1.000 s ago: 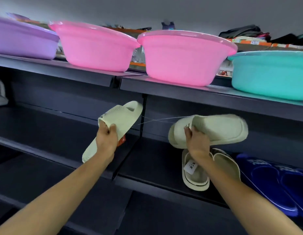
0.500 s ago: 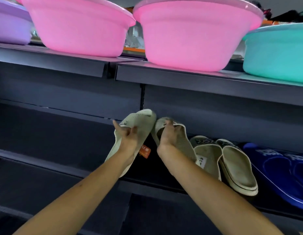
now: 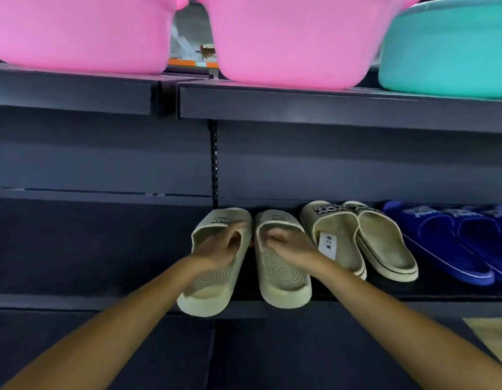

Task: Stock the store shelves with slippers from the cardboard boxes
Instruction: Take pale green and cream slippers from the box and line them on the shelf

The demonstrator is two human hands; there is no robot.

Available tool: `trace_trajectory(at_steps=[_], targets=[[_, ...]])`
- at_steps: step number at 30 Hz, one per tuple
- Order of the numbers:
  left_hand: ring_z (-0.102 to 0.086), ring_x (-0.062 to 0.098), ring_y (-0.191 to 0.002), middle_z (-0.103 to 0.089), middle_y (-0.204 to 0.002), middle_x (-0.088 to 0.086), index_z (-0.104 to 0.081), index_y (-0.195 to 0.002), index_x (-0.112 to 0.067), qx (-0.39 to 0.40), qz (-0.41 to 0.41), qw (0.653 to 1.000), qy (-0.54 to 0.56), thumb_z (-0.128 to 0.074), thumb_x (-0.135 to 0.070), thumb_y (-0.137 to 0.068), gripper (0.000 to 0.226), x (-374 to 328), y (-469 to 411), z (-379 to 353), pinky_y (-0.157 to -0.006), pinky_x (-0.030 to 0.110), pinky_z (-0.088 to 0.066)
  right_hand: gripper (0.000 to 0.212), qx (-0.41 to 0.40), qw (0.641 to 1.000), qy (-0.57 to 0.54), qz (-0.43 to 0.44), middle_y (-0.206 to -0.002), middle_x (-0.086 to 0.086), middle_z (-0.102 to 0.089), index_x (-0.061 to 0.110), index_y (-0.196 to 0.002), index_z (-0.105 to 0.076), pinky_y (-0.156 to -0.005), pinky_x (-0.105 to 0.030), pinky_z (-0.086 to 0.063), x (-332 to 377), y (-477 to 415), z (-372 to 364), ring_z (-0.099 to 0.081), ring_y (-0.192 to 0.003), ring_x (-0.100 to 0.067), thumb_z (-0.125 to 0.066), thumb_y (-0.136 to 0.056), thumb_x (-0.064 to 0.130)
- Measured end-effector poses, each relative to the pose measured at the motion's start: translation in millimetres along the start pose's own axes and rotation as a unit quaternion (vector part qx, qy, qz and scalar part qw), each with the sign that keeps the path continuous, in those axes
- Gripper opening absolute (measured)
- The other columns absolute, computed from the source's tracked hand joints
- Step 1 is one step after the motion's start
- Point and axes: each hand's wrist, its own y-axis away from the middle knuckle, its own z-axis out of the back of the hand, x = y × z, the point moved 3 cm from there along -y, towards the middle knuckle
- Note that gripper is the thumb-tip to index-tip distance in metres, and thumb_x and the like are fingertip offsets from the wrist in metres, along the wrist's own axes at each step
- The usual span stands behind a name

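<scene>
Two pale green slippers lie side by side, toes to the back, on the dark middle shelf (image 3: 412, 294). My left hand (image 3: 218, 249) grips the left slipper (image 3: 207, 291), fingers tucked under its strap; this slipper's heel hangs over the shelf's front edge. My right hand (image 3: 289, 246) holds the right slipper (image 3: 280, 282) the same way, fingers under its strap. Right beside them stands a beige pair (image 3: 365, 243) with a white label inside, then several blue slippers (image 3: 452, 243).
Two pink basins (image 3: 286, 38) and a teal basin (image 3: 452, 52) sit on the shelf above, close overhead. A slotted upright (image 3: 214, 161) divides the shelf bays. The left bay (image 3: 89, 243) is bare. A cardboard corner (image 3: 494, 336) shows at lower right.
Both hands brought the green slippers down from mid-air and set them flat on the shelf, left of the beige pair. The camera moved closer and lower.
</scene>
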Motion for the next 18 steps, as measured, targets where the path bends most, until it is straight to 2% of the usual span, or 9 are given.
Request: trace_trajectory(at_steps=[2,5,7,10,12,14,15,16,18], targets=[[-0.063,0.029,-0.090,-0.064,-0.101,0.013,-0.024,-0.139,-0.036,-0.010,-0.027,0.999,-0.020,-0.033,-0.021,-0.099,0.044,3.0,-2.8,-5.9,-0.083,0.040,-0.050,0.039,0.048,0.989,0.140,0.022,-0.132,0.003,-0.056,0.023,-0.129,-0.054,-0.098,-0.020,-0.036,-12.5,13.2,0.4,-0.050,-0.123,-0.013,-0.049,-0.093,0.038],[-0.063,0.031,-0.084,-0.065,-0.094,0.018,-0.028,-0.141,-0.028,-0.053,-0.063,0.996,-0.028,-0.033,-0.021,-0.100,0.041,-1.2,-12.7,-13.9,-0.077,0.040,-0.050,0.051,0.038,0.970,0.235,0.055,-0.150,0.000,-0.035,0.024,-0.142,-0.037,-0.111,-0.020,-0.016,-25.1,15.7,-9.8,-0.027,-0.140,-0.015,-0.044,-0.095,0.043],[-0.064,0.031,-0.081,-0.065,-0.090,0.018,-0.028,-0.141,-0.022,-0.077,-0.076,0.993,-0.046,-0.033,-0.020,-0.101,0.041,-7.2,-22.5,-16.6,-0.074,0.040,-0.050,0.049,-0.011,0.963,0.260,0.063,-0.148,-0.002,-0.037,0.021,-0.139,-0.041,-0.113,-0.022,-0.012,-26.9,8.4,-11.4,-0.026,-0.140,-0.015,-0.043,-0.095,0.042],[-0.063,0.026,-0.073,-0.062,-0.077,0.008,-0.030,-0.136,-0.019,-0.113,-0.076,0.991,-0.010,-0.038,-0.018,-0.099,0.038,-19.6,-28.0,-13.3,-0.067,0.034,-0.048,0.040,-0.073,0.957,0.272,0.063,-0.132,-0.007,-0.053,0.012,-0.120,-0.056,-0.108,-0.025,-0.021,-23.1,-0.1,-10.6,-0.040,-0.131,-0.021,-0.042,-0.096,0.040],[-0.063,0.022,-0.067,-0.060,-0.071,0.001,-0.034,-0.125,-0.020,-0.141,-0.081,0.986,0.035,-0.043,-0.020,-0.097,0.030,-21.7,-24.8,-9.2,-0.066,0.036,-0.053,0.050,-0.049,0.955,0.285,0.065,-0.133,-0.005,-0.052,0.013,-0.119,-0.056,-0.111,-0.029,-0.017,-16.3,3.4,-16.1,-0.037,-0.132,-0.020,-0.035,-0.092,0.050],[-0.065,0.022,-0.087,-0.063,-0.088,-0.005,-0.040,-0.116,-0.019,-0.147,-0.085,0.985,0.039,-0.046,-0.024,-0.095,0.023,-17.1,-16.2,-3.2,-0.079,0.039,-0.053,0.063,-0.038,0.949,0.301,0.084,-0.140,0.000,-0.046,0.017,-0.127,-0.051,-0.115,-0.036,-0.008,-13.7,17.5,-28.3,-0.032,-0.136,-0.017,-0.029,-0.085,0.058],[-0.063,0.022,-0.098,-0.062,-0.100,-0.006,-0.042,-0.115,-0.019,-0.129,-0.082,0.988,0.012,-0.046,-0.027,-0.095,0.022,-12.8,-10.1,-1.2,-0.085,0.039,-0.051,0.061,-0.056,0.951,0.290,0.095,-0.139,0.002,-0.046,0.018,-0.130,-0.050,-0.115,-0.042,-0.013,-13.2,27.9,-34.2,-0.036,-0.134,-0.018,-0.033,-0.086,0.057],[-0.060,0.022,-0.104,-0.060,-0.109,-0.005,-0.042,-0.117,-0.021,-0.103,-0.072,0.992,-0.031,-0.045,-0.031,-0.095,0.024,-7.1,-3.7,-1.3,-0.087,0.037,-0.049,0.059,-0.093,0.941,0.300,0.125,-0.135,0.003,-0.052,0.018,-0.129,-0.052,-0.111,-0.046,-0.026,-14.3,35.9,-38.9,-0.047,-0.127,-0.020,-0.038,-0.085,0.054],[-0.055,0.022,-0.109,-0.058,-0.120,-0.004,-0.043,-0.120,-0.024,-0.060,-0.054,0.990,-0.119,-0.041,-0.039,-0.096,0.029,2.6,6.7,-5.0,-0.087,0.030,-0.044,0.057,-0.121,0.922,0.338,0.143,-0.114,0.005,-0.067,0.018,-0.114,-0.065,-0.088,-0.045,-0.052,-25.0,35.8,-42.6,-0.066,-0.103,-0.019,-0.039,-0.077,0.052]])
